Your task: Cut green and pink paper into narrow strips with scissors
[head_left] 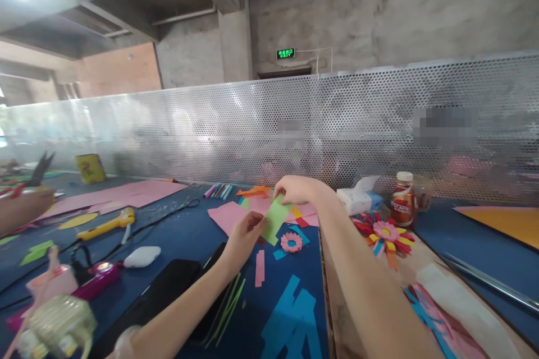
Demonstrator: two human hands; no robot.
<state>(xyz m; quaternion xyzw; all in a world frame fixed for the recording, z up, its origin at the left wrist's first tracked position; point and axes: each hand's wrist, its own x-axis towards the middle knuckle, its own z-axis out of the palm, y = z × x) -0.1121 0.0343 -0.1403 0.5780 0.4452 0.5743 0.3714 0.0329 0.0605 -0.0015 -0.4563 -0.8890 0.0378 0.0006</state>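
A light green strip of paper (275, 220) is held up between my two hands above the blue table. My left hand (247, 234) pinches its lower left edge, and my right hand (293, 189) grips its top from above. Just below the paper, a pink ring-shaped paper flower (291, 242) lies with a blue centre showing. Narrow pink strips (260, 268) rest left of it. Closer to me are blue paper pieces (292, 320) and thin green strips (227, 308). Pink sheets (227, 216) lie behind my hands.
On the left are a yellow glue gun (107, 225), cables, a white case (142, 257) and a dark phone (155, 297). A co-worker's hand (27, 207) holds scissors (40, 171). To the right stand a bottle (403, 202), tissues (359, 201) and a multicoloured paper flower (385, 233). A perforated metal screen (236, 129) stands behind.
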